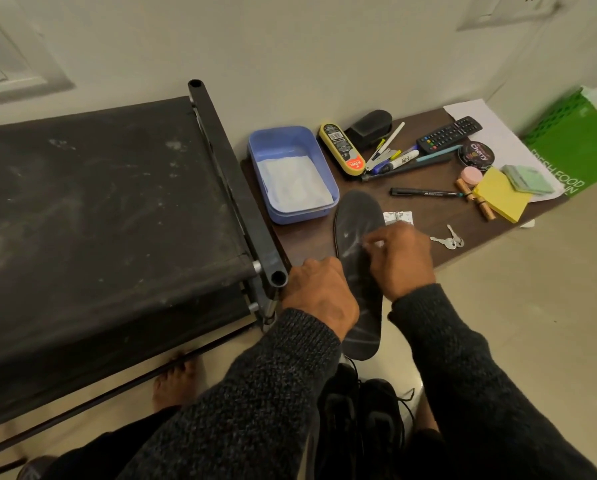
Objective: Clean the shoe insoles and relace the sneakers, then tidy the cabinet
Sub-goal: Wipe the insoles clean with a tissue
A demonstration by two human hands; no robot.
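Observation:
A dark grey insole (354, 216) dusted with white powder lies over the front edge of a low brown table (428, 209). My left hand (319, 294) grips its left side near the middle. My right hand (399, 258) presses on its upper part with fingers pinched; a bit of something white shows at the fingertips. A blue box (292, 173) holding white powder stands just behind the insole. Two black sneakers (359, 420) with loose laces sit on the floor below my arms.
A black fabric shoe rack (117, 216) fills the left. The table carries a Kiwi polish sponge (342, 148), brush, pens, a remote (449, 133), a polish tin, sticky notes (501, 194), keys (448, 239) and a small packet. A green bag (574, 140) stands right. A bare foot is below the rack.

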